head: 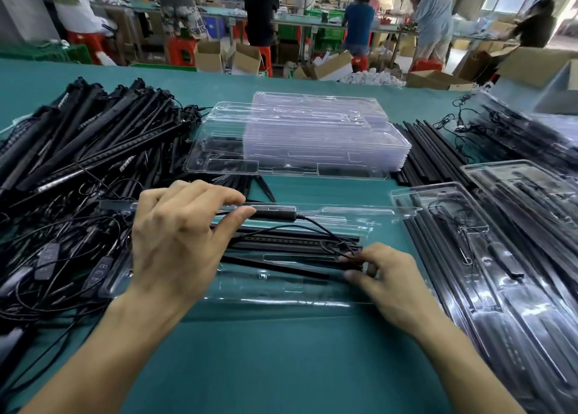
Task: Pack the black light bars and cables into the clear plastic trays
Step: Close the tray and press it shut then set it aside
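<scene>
A clear plastic tray [312, 291] lies in front of me on the green table. Black light bars [291, 241] lie lengthwise in it, and a thin black cable [316, 224] with an inline controller [275, 215] runs across them. My left hand [178, 241] rests over the tray's left part, thumb and fingers pinching the controller's left end. My right hand [387, 276] pinches the right end of a light bar where the cable is coiled and tied. The tray's left end is hidden under my left hand.
A heap of loose light bars and cables [81, 163] fills the left. A stack of clear trays [300, 138] stands behind. Thin black strips [431, 150] lie right of it. Packed trays [513, 257] cover the right. People stand at far benches.
</scene>
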